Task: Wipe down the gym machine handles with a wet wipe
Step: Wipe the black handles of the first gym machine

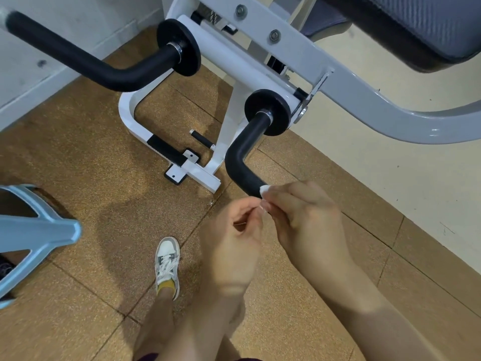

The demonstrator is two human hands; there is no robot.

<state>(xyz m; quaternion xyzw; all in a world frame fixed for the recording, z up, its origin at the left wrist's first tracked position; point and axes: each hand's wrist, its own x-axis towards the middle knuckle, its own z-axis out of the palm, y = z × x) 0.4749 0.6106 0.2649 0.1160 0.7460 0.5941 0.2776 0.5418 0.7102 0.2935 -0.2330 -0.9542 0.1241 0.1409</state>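
Observation:
A white gym machine carries two black foam-covered bent handles. The near handle (242, 155) curves down toward me from a black disc. The far handle (99, 67) runs out to the upper left. My right hand (302, 214) is closed around the end of the near handle, and a small white wet wipe (264, 190) shows at its fingertips against the foam. My left hand (234, 238) is just beside it with thumb and fingers pinched together at the wipe's lower edge. Most of the wipe is hidden inside my right hand.
The machine's white base frame (130, 118) and a grey curved arm (390, 110) stand ahead, with a dark seat pad (416, 27) at the upper right. A light blue stool (33, 230) is at the left. My foot in a white sneaker (166, 264) rests on brown floor mats.

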